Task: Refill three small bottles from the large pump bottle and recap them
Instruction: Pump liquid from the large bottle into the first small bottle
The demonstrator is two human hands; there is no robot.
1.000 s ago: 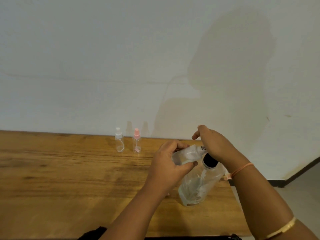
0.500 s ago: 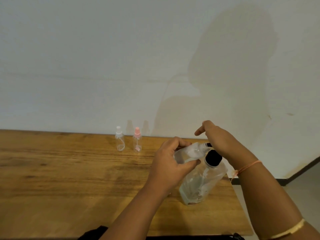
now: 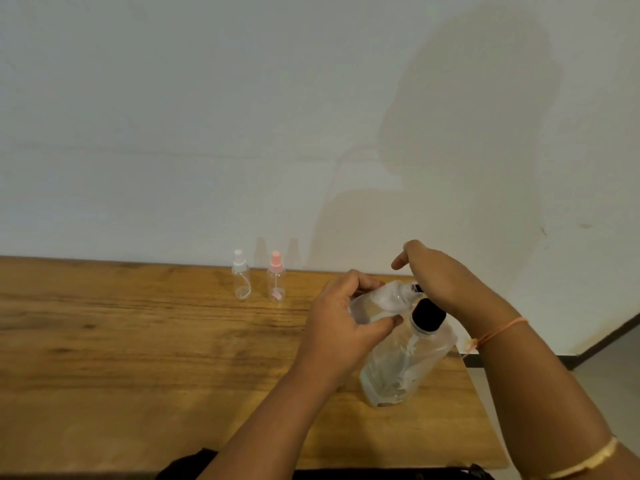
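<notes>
Moved since earlier: right hand (image 3: 440, 275) rose off the pump top over the last second, so the black collar (image 3: 427, 315) of the large pump bottle (image 3: 403, 358) showed clear; left hand (image 3: 343, 320) barely shifted.
Left hand: fingers curled shut round a small clear bottle (image 3: 375, 303), held on its side with the open mouth toward the pump spout (image 3: 415, 288).
Right hand: arched over the pump head, index finger lifted; palm hid the contact, so cannot tell whether it gripped or only pressed.
Large pump bottle: stood tilted on the worktop (image 3: 138, 341) near its right end, nearly empty, only residue at the bottom.
Other small bottles: white-capped one (image 3: 240, 277) and pink-capped one (image 3: 276, 278) upright, just beside each other near the wall, well apart from the hands, caps on.
Risk 1: spout and small mouth looked barely lined up; a hard press would likely squirt liquid past the mouth onto the worktop.
Risk 2: tilted big bottle had no hand on its body; a sideways push on the pump could tip it.
Risk 3: low fill, so the pump may draw air.
Edges: right edge of worktop close behind the big bottle, floor below; a slide that way could drop it.
Open room: wide bare wood to the left and toward the person.
</notes>
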